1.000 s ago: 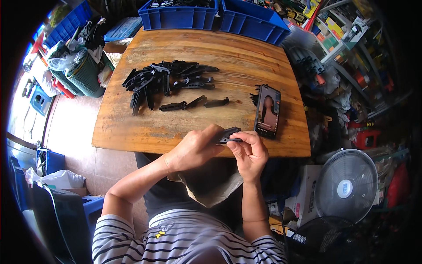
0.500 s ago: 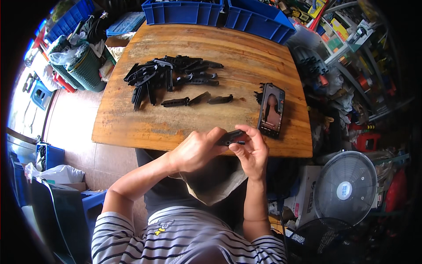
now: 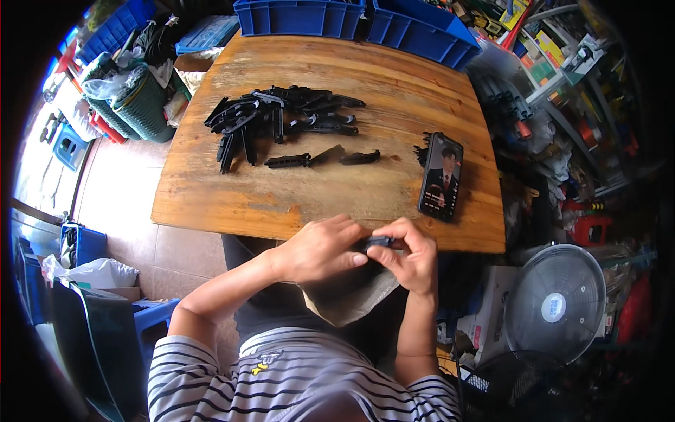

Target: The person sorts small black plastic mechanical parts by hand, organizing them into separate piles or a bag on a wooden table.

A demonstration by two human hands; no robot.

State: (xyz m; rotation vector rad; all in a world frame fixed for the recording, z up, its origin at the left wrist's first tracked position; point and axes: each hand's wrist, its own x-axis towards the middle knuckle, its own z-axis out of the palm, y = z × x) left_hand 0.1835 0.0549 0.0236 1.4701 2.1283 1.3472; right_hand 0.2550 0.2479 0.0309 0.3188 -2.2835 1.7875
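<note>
Just off the near edge of the wooden table (image 3: 232, 204), both my hands meet on a small black plastic part (image 3: 377, 242). My left hand (image 3: 320, 247) wraps round its left end, the thumb lying toward the right. With thumb and fingers, my right hand (image 3: 411, 257) pinches the other end. Much of the part is hidden by my fingers. Farther back on the table lies a heap of similar long black plastic parts (image 3: 271, 116). Nearer me, a black part (image 3: 288, 161) and another black piece (image 3: 360, 157) lie apart from the heap.
A phone (image 3: 441, 177) leans at the table's right, beside small black bits (image 3: 422, 149). Blue crates (image 3: 299, 21) line the far edge. A beige cloth (image 3: 344, 299) hangs over my lap. At the right stands a fan (image 3: 555, 306); green baskets (image 3: 144, 105) are at the left.
My hands have drawn closer together and tilted the black part, covering more of it. The phone's screen shows a different picture. The whole view has shifted slightly.
</note>
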